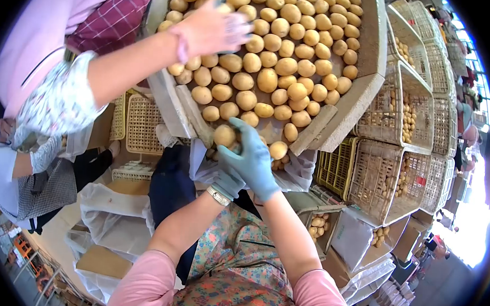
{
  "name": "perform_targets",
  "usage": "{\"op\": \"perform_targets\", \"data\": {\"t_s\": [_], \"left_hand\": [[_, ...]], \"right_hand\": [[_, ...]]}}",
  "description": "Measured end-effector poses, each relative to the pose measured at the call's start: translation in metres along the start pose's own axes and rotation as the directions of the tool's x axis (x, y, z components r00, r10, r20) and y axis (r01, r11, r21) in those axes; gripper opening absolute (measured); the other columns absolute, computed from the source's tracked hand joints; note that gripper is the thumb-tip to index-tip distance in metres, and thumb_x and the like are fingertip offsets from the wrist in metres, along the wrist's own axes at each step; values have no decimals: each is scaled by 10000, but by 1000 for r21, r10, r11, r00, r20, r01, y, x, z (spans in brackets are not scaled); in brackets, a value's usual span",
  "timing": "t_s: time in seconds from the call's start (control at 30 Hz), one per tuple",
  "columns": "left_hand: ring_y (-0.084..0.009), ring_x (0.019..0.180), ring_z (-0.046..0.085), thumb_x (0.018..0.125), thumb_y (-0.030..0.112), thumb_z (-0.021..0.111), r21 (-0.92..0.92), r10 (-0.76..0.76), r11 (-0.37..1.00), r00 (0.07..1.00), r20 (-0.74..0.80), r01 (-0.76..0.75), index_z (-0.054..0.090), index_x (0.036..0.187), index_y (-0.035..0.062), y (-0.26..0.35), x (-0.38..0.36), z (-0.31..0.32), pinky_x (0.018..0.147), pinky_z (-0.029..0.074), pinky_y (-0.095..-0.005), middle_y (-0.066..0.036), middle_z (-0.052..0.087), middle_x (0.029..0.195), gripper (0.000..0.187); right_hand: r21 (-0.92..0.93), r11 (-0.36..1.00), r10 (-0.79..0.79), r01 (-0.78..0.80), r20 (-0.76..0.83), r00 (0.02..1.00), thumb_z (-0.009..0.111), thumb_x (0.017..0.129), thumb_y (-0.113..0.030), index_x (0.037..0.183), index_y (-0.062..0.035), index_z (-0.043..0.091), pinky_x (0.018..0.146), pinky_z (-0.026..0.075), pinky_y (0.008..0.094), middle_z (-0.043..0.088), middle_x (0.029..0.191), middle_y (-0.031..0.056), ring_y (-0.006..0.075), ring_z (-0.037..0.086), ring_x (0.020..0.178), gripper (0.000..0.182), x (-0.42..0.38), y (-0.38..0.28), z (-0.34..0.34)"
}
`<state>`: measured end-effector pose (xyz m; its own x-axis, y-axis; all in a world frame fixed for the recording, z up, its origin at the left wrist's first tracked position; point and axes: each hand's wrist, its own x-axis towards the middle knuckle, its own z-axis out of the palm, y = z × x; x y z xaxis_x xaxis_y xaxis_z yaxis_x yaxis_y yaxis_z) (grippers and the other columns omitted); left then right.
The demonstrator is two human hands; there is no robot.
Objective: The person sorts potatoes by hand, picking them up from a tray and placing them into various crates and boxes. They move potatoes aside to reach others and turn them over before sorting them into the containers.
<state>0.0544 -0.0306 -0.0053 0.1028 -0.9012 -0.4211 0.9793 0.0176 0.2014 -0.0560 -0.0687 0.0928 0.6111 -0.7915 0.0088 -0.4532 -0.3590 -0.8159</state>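
My right hand [250,158], in a blue-grey glove, is at the narrow open end of a sorting table [342,121]. Its fingers and thumb are closed round a potato [224,135]. Just below and partly behind it is my left hand [228,182], gloved too, with a watch or bracelet at the wrist; its fingers are mostly hidden. Many loose potatoes [267,80] lie on the table beyond. Under the table's mouth, a plastic-lined container [299,172] shows some potatoes inside, beside my hands.
A co-worker's hand [217,29] reaches over the potatoes from the left. Stacked plastic crates [372,175] with potatoes stand at right. Lined boxes [108,218] sit at lower left, near another person [33,171]. A yellow crate [145,124] is left of the table.
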Motion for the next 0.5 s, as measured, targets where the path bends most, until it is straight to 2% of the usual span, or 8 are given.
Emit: {"op": "perform_targets", "data": {"t_s": [0.03, 0.1, 0.17, 0.2, 0.3, 0.37, 0.43, 0.5], "left_hand": [[-220, 1125, 608, 1020, 252, 557, -113, 15, 993, 997, -74, -23, 658, 1244, 122, -46, -22, -25, 902, 497, -403, -78, 672, 1205, 278], [-187, 1411, 526, 1002, 240, 642, -280, -43, 960, 996, -72, 21, 683, 1358, 152, -76, -32, -57, 1173, 453, -381, -58, 653, 1432, 370], [-198, 1406, 528, 1001, 263, 636, -366, -75, 926, 996, 57, 91, 669, 1370, 151, -77, -42, -33, 1166, 459, -392, -62, 651, 1429, 387], [-203, 1404, 528, 1001, 275, 633, -377, -98, 917, 989, 110, 133, 663, 1376, 150, -74, -45, -19, 1162, 462, -398, -65, 650, 1428, 397], [-219, 1398, 530, 999, 309, 624, -374, -139, 904, 969, 204, 208, 642, 1394, 149, -69, -48, 2, 1152, 470, -415, -72, 646, 1423, 426], [-230, 1393, 531, 999, 332, 619, -374, -157, 895, 958, 242, 241, 629, 1405, 148, -68, -48, 7, 1145, 476, -426, -77, 644, 1419, 447], [-240, 1389, 532, 998, 356, 613, -383, -163, 888, 953, 254, 254, 615, 1417, 147, -63, -49, 20, 1138, 482, -437, -81, 641, 1416, 468], [-251, 1384, 533, 997, 379, 607, -393, -180, 879, 950, 256, 272, 601, 1429, 146, -59, -43, 23, 1132, 488, -448, -86, 639, 1413, 490]], "right_hand": [[226, 926, 262, -302, 192, 946, 789, 856, -204, 1528, -77, 504, 936, 566, 389, 675, 1325, 133, 258, 710, 1126, 741, -9, -12, -15], [646, 697, 226, -312, 215, 950, 712, 906, -155, 1601, -111, 422, 872, 586, 365, 649, 1331, 134, 220, 707, 1016, 755, -34, 3, -12], [853, 24, 343, -522, 483, 806, 625, 981, -177, 1643, -133, 351, 811, 586, 367, 616, 1369, 174, 220, 684, 923, 718, -48, -10, -24], [878, -76, 347, -472, 467, 813, 534, 1052, -274, 1655, -129, 317, 781, 574, 362, 595, 1403, 170, 219, 672, 883, 656, -54, -18, -23], [846, -244, 292, -474, 530, 796, 522, 1064, -366, 1659, -124, 300, 772, 564, 360, 569, 1456, 174, 230, 677, 919, 679, -59, -27, -28], [833, -287, 265, -473, 544, 796, 496, 1069, -415, 1656, -106, 298, 766, 561, 368, 578, 1436, 165, 237, 668, 925, 693, -64, -23, -25], [785, -487, 203, -383, 528, 825, 448, 1117, -469, 1627, -26, 319, 835, 635, 391, 556, 1469, 235, 338, 677, 1170, 687, -67, -24, -25], [756, -554, 204, -349, 530, 823, 441, 1112, -503, 1620, -23, 330, 815, 637, 386, 564, 1446, 261, 337, 691, 1135, 708, -67, -28, -24]]}}
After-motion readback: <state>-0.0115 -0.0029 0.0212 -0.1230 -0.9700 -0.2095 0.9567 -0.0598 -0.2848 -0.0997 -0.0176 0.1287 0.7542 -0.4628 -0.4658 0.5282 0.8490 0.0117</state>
